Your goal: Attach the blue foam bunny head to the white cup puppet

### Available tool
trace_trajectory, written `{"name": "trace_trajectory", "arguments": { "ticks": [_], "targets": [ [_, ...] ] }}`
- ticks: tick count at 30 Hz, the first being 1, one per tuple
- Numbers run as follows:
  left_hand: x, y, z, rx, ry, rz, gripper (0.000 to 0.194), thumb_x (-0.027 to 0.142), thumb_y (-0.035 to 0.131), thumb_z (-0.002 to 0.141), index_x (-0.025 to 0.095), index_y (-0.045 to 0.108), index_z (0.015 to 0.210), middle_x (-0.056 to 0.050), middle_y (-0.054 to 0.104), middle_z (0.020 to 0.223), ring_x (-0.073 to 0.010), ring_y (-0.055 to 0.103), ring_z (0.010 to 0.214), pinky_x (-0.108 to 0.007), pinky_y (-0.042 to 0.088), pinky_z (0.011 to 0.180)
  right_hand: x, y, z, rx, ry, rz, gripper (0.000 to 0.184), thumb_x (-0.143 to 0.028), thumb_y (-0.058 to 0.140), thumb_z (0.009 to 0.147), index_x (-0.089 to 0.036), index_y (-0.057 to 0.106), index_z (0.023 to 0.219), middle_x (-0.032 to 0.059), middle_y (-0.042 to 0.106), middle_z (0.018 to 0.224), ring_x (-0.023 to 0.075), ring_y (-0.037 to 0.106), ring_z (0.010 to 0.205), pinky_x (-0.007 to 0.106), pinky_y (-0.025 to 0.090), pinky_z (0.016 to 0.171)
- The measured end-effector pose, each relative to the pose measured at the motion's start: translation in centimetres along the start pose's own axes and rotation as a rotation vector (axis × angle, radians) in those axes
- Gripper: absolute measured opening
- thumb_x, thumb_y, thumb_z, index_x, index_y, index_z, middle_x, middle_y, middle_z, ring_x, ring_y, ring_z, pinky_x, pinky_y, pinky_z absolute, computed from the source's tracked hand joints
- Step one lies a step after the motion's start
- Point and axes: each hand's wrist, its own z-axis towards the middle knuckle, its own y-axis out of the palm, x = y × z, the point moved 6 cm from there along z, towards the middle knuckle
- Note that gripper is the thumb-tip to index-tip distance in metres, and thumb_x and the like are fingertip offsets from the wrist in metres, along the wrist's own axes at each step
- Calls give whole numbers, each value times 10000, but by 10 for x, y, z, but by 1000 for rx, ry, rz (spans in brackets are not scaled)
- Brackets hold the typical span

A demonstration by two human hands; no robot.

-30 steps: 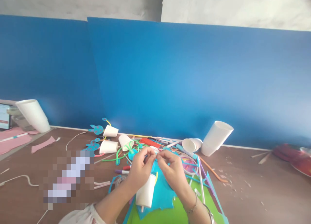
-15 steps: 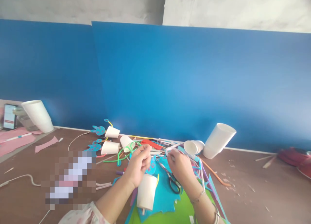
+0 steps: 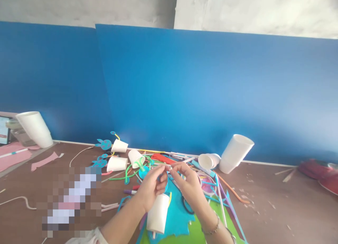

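My left hand (image 3: 153,187) and my right hand (image 3: 188,178) meet fingertip to fingertip above the craft pile. Both are closed in a pinch, and a tiny pale bit between them is too small to name. Below my left wrist lies a white paper cup (image 3: 157,217) with a short stick at its lower end and a yellow straw piece beside it. A blue sheet (image 3: 176,219) on a green sheet (image 3: 198,233) spreads underneath. The scissors (image 3: 188,206) are mostly hidden behind my right hand.
Paper cups with blue rabbit faces (image 3: 105,144) lie at the left back. Stacked white cups (image 3: 236,154) lean against the blue panel (image 3: 185,89). An orange pipe cleaner (image 3: 233,189), markers (image 3: 130,192) and a roll of tape (image 3: 208,184) lie around. Pink strips (image 3: 44,161) are at left.
My hands were apart and have come together, the right moving leftward and the left slightly right. The white strip that showed at my right fingers no longer shows clearly. The view has shifted slightly.
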Motion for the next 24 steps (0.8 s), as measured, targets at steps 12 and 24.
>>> {"name": "trace_trajectory", "arguments": {
  "ticks": [12,24],
  "targets": [
    [6,-4,0,69,57,78,666,673,423,818,299,354,1365,58,360,654,-29,237,444,-163,136,418,-39,-7,-20,277,-458,-491,55,-174,467,891,-187,504,852,43,577,951,172,522,933,322,331,812],
    [-7,3,-5,-114,132,286,905,819,324,729,225,317,1412,-85,438,1310,-179,456,1100,-286,345,993,-33,21,-28,193,-418,-550,516,-70,487,761,-203,357,1242,15,604,921,172,542,888,370,307,882]
  ]
}}
